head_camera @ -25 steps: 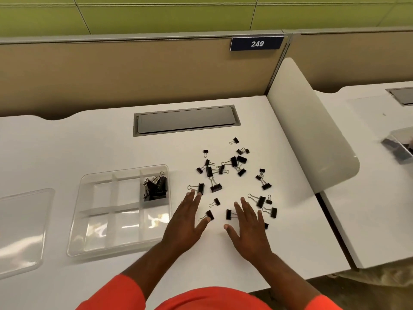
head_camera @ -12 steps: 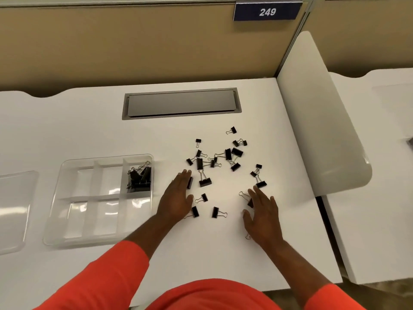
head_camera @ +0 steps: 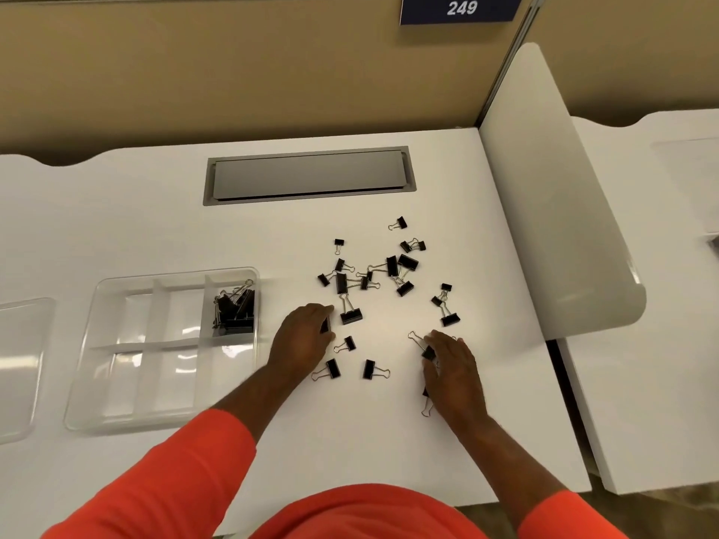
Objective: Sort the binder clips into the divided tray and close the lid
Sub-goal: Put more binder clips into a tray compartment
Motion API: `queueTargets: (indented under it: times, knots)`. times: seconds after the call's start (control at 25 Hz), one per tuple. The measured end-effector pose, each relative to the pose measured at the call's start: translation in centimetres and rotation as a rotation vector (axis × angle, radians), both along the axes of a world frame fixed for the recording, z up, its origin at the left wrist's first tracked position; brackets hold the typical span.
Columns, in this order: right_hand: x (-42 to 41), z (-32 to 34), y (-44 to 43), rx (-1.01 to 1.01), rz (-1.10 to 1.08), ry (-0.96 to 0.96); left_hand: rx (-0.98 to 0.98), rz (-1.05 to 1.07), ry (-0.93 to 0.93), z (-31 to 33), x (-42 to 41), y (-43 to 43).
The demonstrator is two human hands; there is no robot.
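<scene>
A white tabletop [head_camera: 116, 227] is seen from above, with a clear divided tray [head_camera: 171, 387] taken as the landmark. Loose black binder clips [head_camera: 393, 266] of several sizes are scattered to the right of the tray. A bundle of larger clips [head_camera: 235, 311] is already held in the tray's far right compartment, and none are made out in its other compartments. The clear lid [head_camera: 19, 363] is laid flat just left of the tray, so closing is judged far off. The left hand [head_camera: 307, 336] is placed just right of the tray, its fingers [head_camera: 321, 311] curled down round a dark clip [head_camera: 325, 326] that appears to be pinched. The right hand [head_camera: 453, 367] is set farther right of the tray, its fingers [head_camera: 439, 338] bent over a wire-handled clip [head_camera: 427, 351]; whether that clip is gripped cannot be told. The step in hand is judged to be picking up. It is best done if each clip is taken by its black body rather than its loose wire loops, tangled ones are parted first, sizes are matched before release, and each is lowered inside the matching compartment's walls instead of being dropped from above
</scene>
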State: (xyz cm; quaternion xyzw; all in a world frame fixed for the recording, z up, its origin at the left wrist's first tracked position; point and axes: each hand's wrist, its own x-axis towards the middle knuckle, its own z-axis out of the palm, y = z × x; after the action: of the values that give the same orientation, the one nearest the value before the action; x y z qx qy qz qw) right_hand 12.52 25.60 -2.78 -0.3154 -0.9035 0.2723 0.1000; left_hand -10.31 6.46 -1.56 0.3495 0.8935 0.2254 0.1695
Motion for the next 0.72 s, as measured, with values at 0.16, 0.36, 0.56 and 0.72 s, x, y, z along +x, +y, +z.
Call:
queueTargets:
  times: [0.16, 0.36, 0.56, 0.72]
  knots:
    - [-0.3, 0.8, -0.4, -0.048, -0.009, 0.027, 0.062, 0.104, -0.071, 1.5, 0.9, -0.4]
    - [-1.4, 2.2, -1.9, -0.114, -0.027, 0.105, 0.156, 0.158, -0.113, 2.7, 2.4, -1.6]
    - [-2.9, 2.7, -4.8, -0.143, 0.048, 0.16, 0.244, 0.23, -0.116, 4.1, 4.0, -4.4]
    - [-4.8, 2.9, -7.5, -0.149, 0.115, 0.165, 0.262, 0.3, -0.062, 5.7, 4.4, -7.1]
